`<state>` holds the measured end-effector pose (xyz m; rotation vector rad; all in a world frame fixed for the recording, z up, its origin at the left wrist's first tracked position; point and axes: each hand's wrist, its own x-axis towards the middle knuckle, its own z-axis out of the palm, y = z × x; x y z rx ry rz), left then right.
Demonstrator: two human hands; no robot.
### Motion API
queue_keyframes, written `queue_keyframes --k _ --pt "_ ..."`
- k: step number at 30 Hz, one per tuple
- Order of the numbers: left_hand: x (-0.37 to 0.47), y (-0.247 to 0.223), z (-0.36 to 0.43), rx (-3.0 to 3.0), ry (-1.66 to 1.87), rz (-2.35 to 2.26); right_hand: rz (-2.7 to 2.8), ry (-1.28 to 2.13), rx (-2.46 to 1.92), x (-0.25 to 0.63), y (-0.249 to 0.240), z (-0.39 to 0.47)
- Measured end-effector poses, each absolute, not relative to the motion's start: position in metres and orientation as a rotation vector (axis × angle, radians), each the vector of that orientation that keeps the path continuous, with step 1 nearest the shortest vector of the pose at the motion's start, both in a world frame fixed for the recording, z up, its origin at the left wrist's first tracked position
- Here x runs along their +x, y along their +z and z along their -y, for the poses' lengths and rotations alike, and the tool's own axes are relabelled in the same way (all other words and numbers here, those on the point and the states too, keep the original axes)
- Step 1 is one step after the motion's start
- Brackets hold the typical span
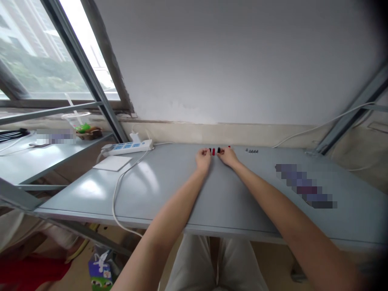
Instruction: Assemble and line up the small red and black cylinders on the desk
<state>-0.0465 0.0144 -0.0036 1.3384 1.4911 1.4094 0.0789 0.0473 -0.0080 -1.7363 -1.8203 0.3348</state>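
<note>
The piece between the hands is red (214, 151).

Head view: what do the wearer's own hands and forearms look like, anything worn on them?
Left hand and right hand bare, no gloves. Left forearm and right forearm: no sleeves, watch or band visible. Fingertip detail too small to tell.

And here's the grey worktop (169, 190), shiny at left, carrying a white power strip (130, 147), a white square sheet (112, 163) just below it, small red and black pieces (214, 151) near the centre, tiny metallic bits (253, 151) right of those.
</note>
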Motion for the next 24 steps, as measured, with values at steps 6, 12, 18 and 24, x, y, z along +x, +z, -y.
queue_keyframes --k 6,12,18,24 --pt "-0.046 -0.008 -0.017 1.310 1.437 -1.455 1.800 0.345 -1.776 0.078 -0.020 -0.056" --pt "-0.046 -0.012 -0.020 1.478 1.371 -1.503 1.794 0.295 -1.847 0.077 -0.021 -0.058" --pt "-0.042 -0.015 -0.009 1.923 1.187 -1.469 1.857 0.251 -1.853 0.091 -0.018 -0.052" --pt "-0.038 -0.016 0.001 2.190 1.038 -1.370 1.821 0.207 -1.881 0.130 -0.010 -0.039"
